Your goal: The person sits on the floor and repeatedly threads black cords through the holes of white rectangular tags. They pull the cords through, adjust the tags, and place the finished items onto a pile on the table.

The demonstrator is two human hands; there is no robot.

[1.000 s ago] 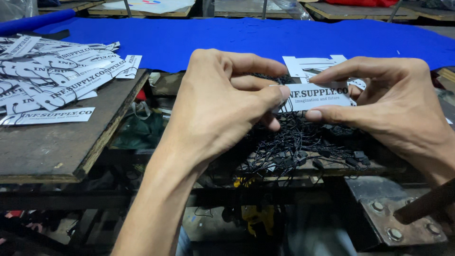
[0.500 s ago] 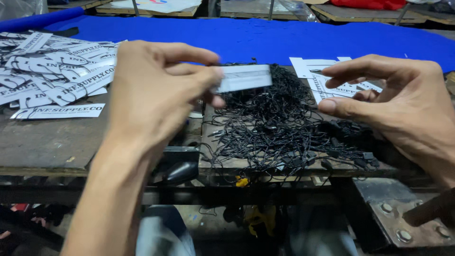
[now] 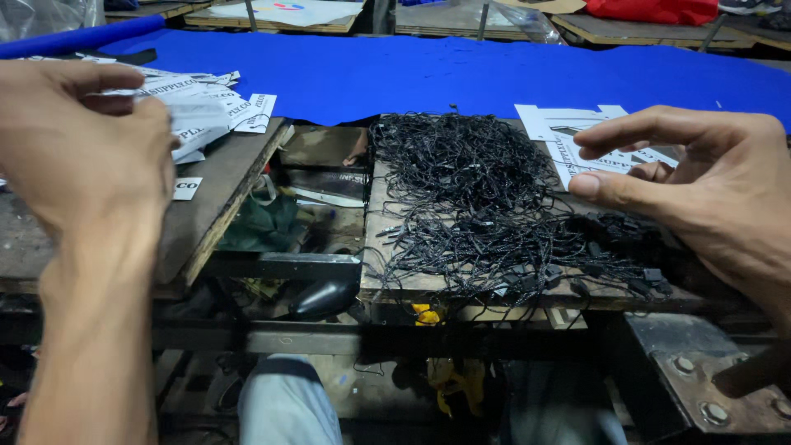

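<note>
Left hand: hovering at the left of the view above the heap of white tags, fingers curled together and pinching one white paper tag at its edge. The tag is sticking out to the right of the fingertips, blurred, lying just above the heap and the wooden tabletop that carries it.

Right hand: hanging at the right of the view, fingers spread and loosely bent, thumb and forefinger apart, gripping nothing. It is sitting above the right edge of the tangle of black cords, with the stack of white tags just behind its fingertips.

Tangle of black cords: lying piled on a wooden board between the two hands, well apart from the left hand, nearly under the right.

Blue cloth: spreading across the far side of the work area, behind both tag piles and the cords.

Below: a knee in light trousers showing at the bottom centre; a metal plate with bolts sitting at the lower right.
</note>
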